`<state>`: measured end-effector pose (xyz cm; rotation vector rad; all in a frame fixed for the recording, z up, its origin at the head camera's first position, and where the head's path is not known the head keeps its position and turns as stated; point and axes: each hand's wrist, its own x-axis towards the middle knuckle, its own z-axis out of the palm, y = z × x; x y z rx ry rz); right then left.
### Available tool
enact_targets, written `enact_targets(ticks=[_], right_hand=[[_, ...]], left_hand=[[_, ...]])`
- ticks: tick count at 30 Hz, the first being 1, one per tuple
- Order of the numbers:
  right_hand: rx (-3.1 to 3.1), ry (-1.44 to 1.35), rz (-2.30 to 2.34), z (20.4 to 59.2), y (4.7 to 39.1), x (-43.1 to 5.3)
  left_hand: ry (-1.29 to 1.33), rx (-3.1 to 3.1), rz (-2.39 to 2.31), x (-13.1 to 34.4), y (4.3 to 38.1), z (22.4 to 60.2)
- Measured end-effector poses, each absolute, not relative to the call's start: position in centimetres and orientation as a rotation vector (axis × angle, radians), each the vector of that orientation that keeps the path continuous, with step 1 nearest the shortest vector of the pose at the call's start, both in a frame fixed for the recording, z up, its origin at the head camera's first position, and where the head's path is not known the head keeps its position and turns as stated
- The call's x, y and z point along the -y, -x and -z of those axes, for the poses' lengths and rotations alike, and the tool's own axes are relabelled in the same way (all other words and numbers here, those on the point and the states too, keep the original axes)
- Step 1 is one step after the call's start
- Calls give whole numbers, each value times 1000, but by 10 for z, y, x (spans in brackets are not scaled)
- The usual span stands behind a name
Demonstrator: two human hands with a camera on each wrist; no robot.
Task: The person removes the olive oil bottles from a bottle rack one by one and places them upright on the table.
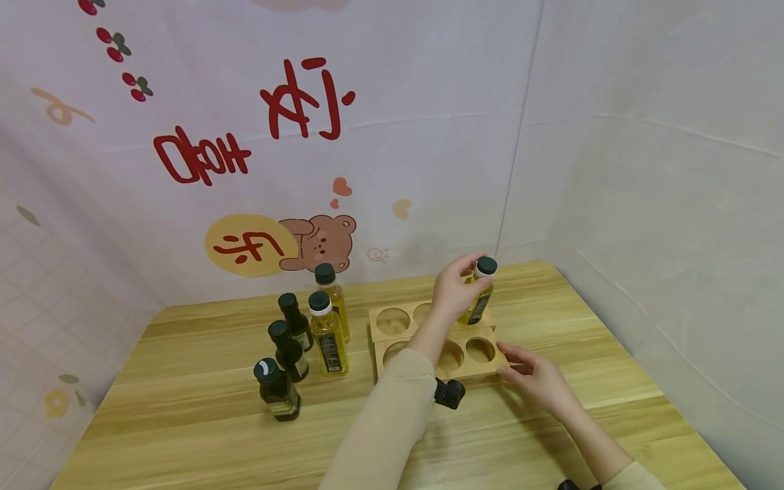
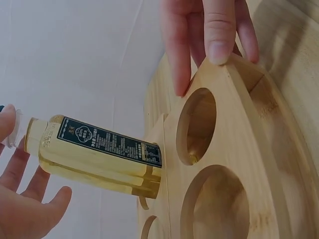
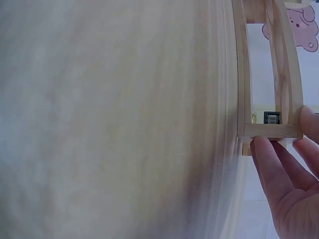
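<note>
In the head view my left hand (image 1: 454, 289) holds a bottle of yellow oil (image 1: 480, 307) by its neck, just below the dark green cap. The left wrist view shows the bottle's base within a rear-row hole at the right end of a two-tier wooden rack (image 2: 234, 129); it leans a little there. With the thumb on top and fingers against the side, my right hand (image 1: 542, 384) grips the rack's front right corner. Seen in the right wrist view, its fingertips touch the end piece of the rack (image 3: 271, 130). My left forearm hides part of the rack's front row.
Left of the rack stand two yellow oil bottles, a nearer one (image 1: 329, 344) and a farther one (image 1: 338, 299). Beside them are three dark bottles: a rear one (image 1: 298, 327), a middle one (image 1: 291, 357) and a short front one (image 1: 280, 395). A printed cloth (image 1: 416, 136) hangs behind the wooden table (image 1: 202, 408).
</note>
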<state>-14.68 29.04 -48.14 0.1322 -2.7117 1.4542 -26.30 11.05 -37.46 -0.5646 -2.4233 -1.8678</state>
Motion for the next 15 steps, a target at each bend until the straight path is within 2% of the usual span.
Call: enact_targets(ticks=[15], right_hand=[[2686,-143,-1503,480,145,-289]], left_hand=[[529,2276,1978,-108,253,381]])
